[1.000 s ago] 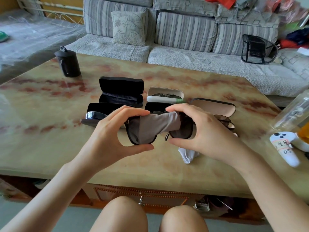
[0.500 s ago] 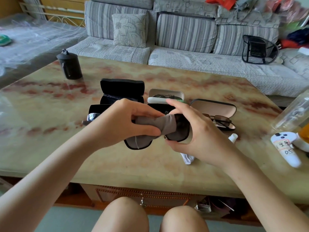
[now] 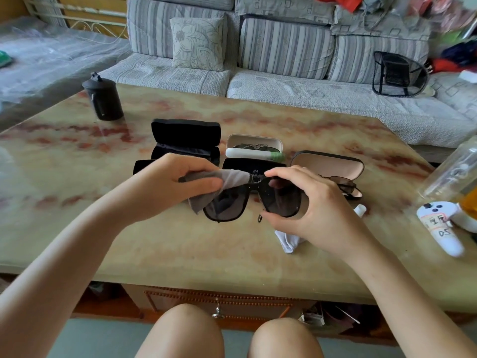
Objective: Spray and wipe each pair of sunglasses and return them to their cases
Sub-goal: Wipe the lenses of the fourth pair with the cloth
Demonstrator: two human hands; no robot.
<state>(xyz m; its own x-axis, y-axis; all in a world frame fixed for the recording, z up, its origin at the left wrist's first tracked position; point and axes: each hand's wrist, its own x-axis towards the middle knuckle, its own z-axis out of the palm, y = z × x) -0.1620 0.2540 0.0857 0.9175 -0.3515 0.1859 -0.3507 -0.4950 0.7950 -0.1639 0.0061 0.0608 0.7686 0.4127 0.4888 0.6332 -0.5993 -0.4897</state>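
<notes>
The left hand [image 3: 178, 182] pinches a grey cloth [image 3: 232, 177] between thumb and curled fingers, at the top rim of the left lens. The right hand [image 3: 317, 205] grips the black sunglasses [image 3: 227, 206] around the right lens, thumb under the frame and fingers over its top. The sunglasses are held just above the tabletop [image 3: 180, 254], in front of the cases, lenses facing the camera.

Half a second ago the cloth was bunched over the left lens under the left hand. Now it has been drawn up and to the left, and that lens shows bare. The right hand's grip is unchanged.

Behind the hands lie an open black case [image 3: 185, 133], a white case [image 3: 254, 147] and a tan-lined case [image 3: 327, 165] with a second pair [image 3: 340, 182] on its near edge. A white cloth [image 3: 289, 241] lies under the right wrist. A black canister [image 3: 103, 99] stands far left and a white controller [image 3: 441, 226] far right. A striped grey sofa [image 3: 284, 47] with a flowered cushion [image 3: 197, 43] stands beyond the marbled tabletop.
</notes>
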